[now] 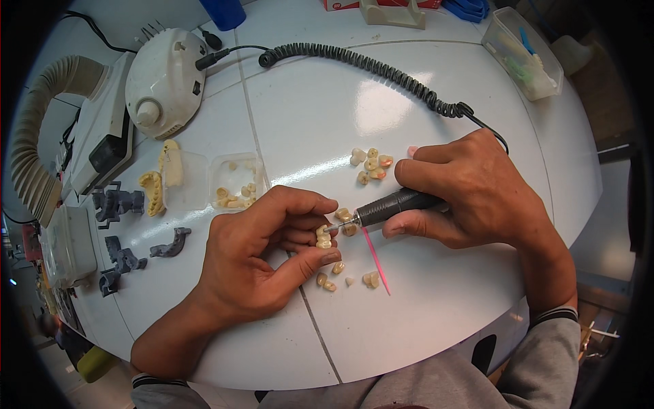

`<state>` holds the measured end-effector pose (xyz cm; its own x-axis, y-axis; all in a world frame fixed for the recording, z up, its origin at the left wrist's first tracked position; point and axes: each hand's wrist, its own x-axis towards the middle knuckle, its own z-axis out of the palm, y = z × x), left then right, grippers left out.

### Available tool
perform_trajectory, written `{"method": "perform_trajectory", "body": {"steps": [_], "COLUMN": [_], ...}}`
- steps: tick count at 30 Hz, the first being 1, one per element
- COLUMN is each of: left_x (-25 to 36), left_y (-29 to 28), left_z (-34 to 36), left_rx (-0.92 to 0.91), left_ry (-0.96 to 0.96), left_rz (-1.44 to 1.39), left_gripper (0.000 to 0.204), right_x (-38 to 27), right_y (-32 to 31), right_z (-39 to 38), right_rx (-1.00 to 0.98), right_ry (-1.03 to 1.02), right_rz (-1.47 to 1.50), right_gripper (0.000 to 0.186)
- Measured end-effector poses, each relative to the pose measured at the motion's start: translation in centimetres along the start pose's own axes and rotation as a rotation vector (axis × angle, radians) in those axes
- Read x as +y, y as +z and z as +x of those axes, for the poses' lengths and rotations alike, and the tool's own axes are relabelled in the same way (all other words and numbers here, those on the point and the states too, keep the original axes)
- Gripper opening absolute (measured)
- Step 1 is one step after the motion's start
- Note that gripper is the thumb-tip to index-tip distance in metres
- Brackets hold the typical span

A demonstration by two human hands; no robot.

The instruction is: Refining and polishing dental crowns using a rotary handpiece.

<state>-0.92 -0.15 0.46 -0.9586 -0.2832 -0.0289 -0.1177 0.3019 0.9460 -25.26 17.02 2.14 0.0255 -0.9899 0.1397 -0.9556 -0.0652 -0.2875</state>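
Left hand [262,249] pinching tooth crown [323,236], right hand [470,194] touching handpiece [392,204] tip to it

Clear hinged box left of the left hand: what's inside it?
The clear hinged box has small tooth-coloured crowns in its right half and a yellowish dental arch model over its left half; anything under that model is hidden.

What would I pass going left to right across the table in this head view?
Ribbed hose → grey clips → clear box → left hand → tooth piece → handpiece → right hand
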Motion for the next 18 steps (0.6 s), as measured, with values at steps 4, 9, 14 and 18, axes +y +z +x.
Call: {"method": "perform_trajectory", "body": {"steps": [4,9,14,18], "left_x": [-0.02,0.0,-0.1,-0.04], "left_y": [-0.04,-0.11,-0.12,-0.06], "left_z": [0.04,0.11,0.11,0.1], "left_rx": [-0.003,-0.013,-0.016,-0.012], "left_ry": [0.006,0.015,0.018,0.014], "left_rz": [0.003,0.01,0.003,0.001], "left_gripper": [0.042,0.043,0.043,0.044], "right_x": [0.02,0.16,0.04,-0.01], "right_y": [0.15,0.1,0.06,0.05], "right_z": [-0.05,-0.09,-0.03,-0.01], "right_rx": [0.016,-0.001,0.007,-0.008], "right_ry": [-0.004,-0.014,-0.017,-0.012], "right_rz": [0.001,-0.005,-0.009,-0.023], "right_gripper": [0.055,0.056,0.056,0.055]}}
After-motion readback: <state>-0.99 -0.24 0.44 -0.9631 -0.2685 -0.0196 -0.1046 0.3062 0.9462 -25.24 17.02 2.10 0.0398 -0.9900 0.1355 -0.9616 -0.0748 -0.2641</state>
